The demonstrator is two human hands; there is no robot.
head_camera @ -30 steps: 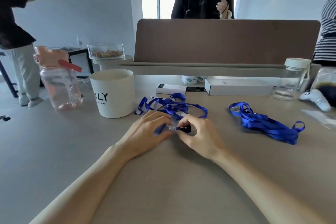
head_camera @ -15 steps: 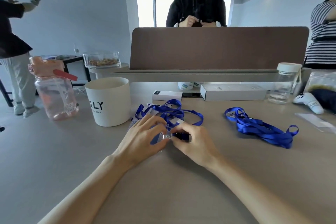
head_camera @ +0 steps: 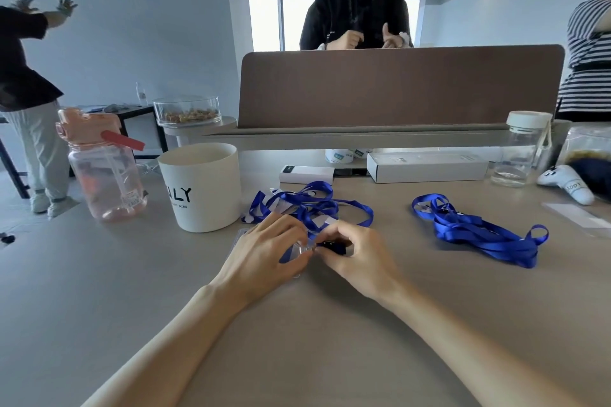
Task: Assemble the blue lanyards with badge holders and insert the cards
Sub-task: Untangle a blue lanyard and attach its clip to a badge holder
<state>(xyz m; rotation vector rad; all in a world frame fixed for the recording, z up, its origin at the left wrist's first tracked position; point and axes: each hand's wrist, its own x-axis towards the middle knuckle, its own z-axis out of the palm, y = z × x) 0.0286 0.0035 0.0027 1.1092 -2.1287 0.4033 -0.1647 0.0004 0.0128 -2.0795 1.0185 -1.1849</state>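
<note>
Both hands meet at the middle of the table. My left hand [head_camera: 264, 249] pinches the top of a clear badge holder [head_camera: 299, 246], most of which lies hidden under the palm. My right hand [head_camera: 358, 253] pinches the black clip [head_camera: 332, 245] of a blue lanyard against it. That lanyard runs back into a tangled blue pile [head_camera: 309, 205] with white cards just behind my fingers. A second heap of blue lanyards [head_camera: 479, 231] lies to the right, untouched.
A white cup [head_camera: 201, 188] and a pink water bottle [head_camera: 102, 172] stand at the left. White boxes [head_camera: 426, 167], a clear jar [head_camera: 520, 150] and a white controller [head_camera: 567, 187] line the back. A clear sleeve [head_camera: 578, 218] lies far right. People stand beyond the brown divider [head_camera: 396, 86].
My hands stay pressed together on the clip and holder, shifting only slightly. The camera has tilted up, so everything sits lower in the view.
</note>
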